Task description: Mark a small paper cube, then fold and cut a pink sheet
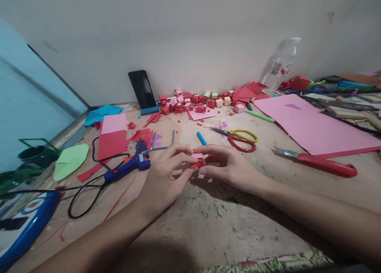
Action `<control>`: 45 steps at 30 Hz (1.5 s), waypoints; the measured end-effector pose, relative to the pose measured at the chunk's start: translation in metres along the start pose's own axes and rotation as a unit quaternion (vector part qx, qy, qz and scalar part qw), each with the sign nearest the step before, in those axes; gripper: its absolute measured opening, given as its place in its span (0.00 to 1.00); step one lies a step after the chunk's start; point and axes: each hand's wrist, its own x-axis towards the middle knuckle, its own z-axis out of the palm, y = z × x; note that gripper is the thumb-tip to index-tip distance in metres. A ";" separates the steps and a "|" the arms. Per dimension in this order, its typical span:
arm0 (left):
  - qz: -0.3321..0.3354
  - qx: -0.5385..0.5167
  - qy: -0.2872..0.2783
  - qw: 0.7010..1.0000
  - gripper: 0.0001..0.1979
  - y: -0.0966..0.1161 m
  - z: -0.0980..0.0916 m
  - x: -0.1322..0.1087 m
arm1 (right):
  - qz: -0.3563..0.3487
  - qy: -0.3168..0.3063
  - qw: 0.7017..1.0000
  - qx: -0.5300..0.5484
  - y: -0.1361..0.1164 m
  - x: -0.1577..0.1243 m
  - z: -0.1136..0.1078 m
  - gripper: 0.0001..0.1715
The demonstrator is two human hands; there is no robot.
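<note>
Your left hand [166, 173] and right hand [223, 165] are meeting fingertip to fingertip, fingers pinching inward, forearms resting low.

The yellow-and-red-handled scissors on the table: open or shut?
Shut: the yellow-and-red-handled scissors lie flat, blades together in one point, handle loops touching.

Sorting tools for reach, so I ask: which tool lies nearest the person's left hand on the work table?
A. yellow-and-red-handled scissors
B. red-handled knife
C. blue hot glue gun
C: the blue hot glue gun lies just beside the left hand; scissors and knife lie rightward.
</note>
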 end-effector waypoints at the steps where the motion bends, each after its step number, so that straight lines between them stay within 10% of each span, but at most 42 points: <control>1: -0.005 -0.006 0.000 1.000 0.11 0.000 0.000 0.000 | 0.002 0.000 1.000 -0.001 0.000 0.000 0.000 0.22; 45: 0.100 0.073 -0.018 0.992 0.09 0.003 -0.001 0.002 | 0.016 0.024 0.998 -0.060 0.003 -0.001 0.001 0.16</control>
